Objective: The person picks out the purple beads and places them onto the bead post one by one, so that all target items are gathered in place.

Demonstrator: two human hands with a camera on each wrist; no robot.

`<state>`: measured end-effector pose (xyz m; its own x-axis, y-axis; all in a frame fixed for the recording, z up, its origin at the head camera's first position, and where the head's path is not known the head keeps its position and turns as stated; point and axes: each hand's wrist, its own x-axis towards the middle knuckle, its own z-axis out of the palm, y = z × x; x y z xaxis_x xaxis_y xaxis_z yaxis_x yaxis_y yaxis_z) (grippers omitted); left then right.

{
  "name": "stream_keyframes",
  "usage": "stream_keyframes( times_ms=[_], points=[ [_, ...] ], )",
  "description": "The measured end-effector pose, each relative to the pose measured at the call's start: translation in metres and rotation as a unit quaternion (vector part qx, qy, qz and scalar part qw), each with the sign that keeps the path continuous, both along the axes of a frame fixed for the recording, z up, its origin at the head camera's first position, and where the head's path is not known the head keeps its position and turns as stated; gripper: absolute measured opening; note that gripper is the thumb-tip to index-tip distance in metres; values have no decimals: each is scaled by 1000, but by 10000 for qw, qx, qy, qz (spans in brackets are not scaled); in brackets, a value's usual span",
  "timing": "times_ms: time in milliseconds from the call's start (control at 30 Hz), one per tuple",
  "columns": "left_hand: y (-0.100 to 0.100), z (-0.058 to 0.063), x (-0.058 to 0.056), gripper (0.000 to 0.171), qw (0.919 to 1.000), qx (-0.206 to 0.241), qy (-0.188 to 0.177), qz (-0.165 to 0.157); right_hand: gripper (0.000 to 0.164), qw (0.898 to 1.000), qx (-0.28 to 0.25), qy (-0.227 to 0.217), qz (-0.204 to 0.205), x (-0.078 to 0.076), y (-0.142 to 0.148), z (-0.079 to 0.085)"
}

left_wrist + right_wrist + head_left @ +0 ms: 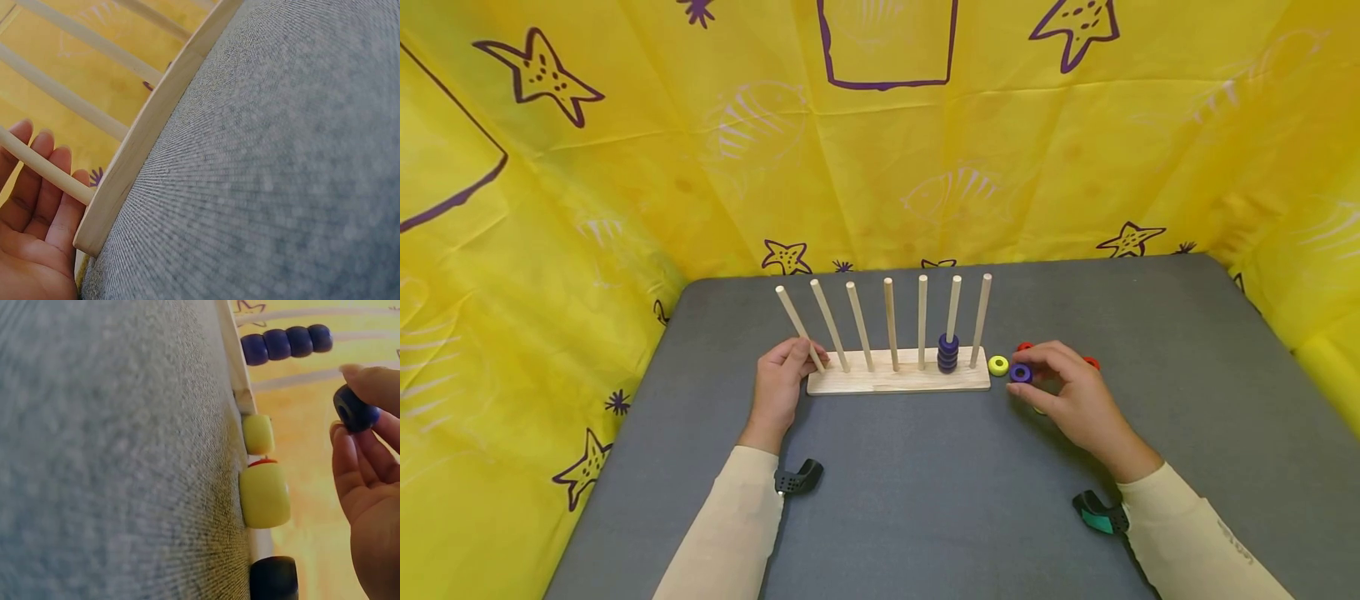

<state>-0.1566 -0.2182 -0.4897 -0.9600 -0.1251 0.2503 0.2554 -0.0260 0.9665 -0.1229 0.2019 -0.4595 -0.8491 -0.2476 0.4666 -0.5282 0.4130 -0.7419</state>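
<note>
A wooden peg rack (898, 381) stands on the table with a row of upright pegs. Around its leftmost peg (47, 167) my left hand (781, 385) has its fingers behind and thumb in front, holding it low. The second peg from the right carries a stack of several dark blue beads (948, 354). Between thumb and fingertips my right hand (1078, 404) pinches another dark blue bead (355, 409), raised off the table just right of the rack, its hole showing. Below this hand in the right wrist view lie yellow beads (265, 495) and a dark bead (274, 579).
Beside the rack's right end lies a yellow bead (997, 366). Red beads (1092, 362) show partly behind my right hand. The grey table (925, 492) meets a yellow patterned cloth (865, 175) at the back and sides.
</note>
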Motion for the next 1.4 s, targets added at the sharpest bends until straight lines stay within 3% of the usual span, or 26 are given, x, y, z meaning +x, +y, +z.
stream_keyframes(
  times_ms=[600, 900, 1400],
  points=[
    [0, 3, 2, 37, 10000, -4, -44, -20, 43, 9988, -341, 279, 224, 7, -9, 18],
    [0, 3, 2, 35, 9999, -79, -73, 3, 43, 9989, -286, 342, 143, 8, -12, 28],
    [0, 3, 3, 37, 9999, -103, -113, 31, 47, 9952, -41, 979, -61, 7, -14, 49]
  ],
)
